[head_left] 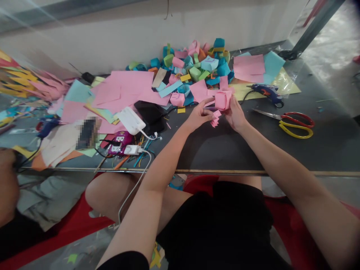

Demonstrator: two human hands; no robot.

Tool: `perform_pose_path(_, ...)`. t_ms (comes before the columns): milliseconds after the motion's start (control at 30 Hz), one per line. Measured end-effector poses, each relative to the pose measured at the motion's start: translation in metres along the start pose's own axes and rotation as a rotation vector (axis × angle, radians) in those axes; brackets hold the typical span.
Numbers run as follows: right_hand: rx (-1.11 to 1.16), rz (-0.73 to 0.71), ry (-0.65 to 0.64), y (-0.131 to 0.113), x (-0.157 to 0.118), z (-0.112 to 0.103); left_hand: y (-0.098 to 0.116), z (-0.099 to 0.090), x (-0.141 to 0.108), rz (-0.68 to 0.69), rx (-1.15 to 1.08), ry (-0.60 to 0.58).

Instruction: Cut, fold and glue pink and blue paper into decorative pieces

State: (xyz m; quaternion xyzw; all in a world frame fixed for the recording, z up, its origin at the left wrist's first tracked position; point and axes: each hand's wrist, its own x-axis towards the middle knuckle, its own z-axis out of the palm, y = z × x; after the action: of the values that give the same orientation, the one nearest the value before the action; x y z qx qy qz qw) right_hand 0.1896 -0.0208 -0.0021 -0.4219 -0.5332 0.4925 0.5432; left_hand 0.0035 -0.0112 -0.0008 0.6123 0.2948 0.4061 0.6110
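Note:
Both my hands are raised over the grey table around a small folded pink paper box [223,100]. My right hand [235,114] grips the box from its right side, with the fingers partly behind it. On the left side, my left hand [200,115] has its fingers curled close to the box. A pink zigzag-folded paper strip [215,118] hangs by the fingertips of that hand, seemingly pinched there. Behind the box lies a heap of small folded paper pieces [194,69] in pink, blue, green and orange.
Scissors [289,122] with red and yellow handles and a blue glue gun [267,93] lie to the right. Pink paper sheets [132,84], a white power bank [131,120] and a purple power strip [120,142] with cables are left. Another person's arm [8,183] shows far left.

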Motion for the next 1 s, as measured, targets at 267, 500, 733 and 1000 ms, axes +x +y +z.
perform_pose_path(267, -0.070, -0.046, -0.009, -0.002, -0.005, -0.003, -0.003, -0.001, 0.001, -0.014, -0.032, -0.011)
perform_pose_path(500, -0.226, -0.008, -0.002, -0.009, -0.006, -0.002, -0.010, -0.001, 0.003, -0.014, 0.006, 0.003)
perform_pose_path(733, -0.204, -0.039, 0.002, -0.007, -0.005, -0.002, -0.015, -0.003, 0.005, -0.018, -0.017, 0.005)
perform_pose_path(1000, -0.004, 0.002, 0.005, -0.020, -0.008, 0.004, -0.016, -0.003, 0.006, -0.025, -0.076, 0.053)
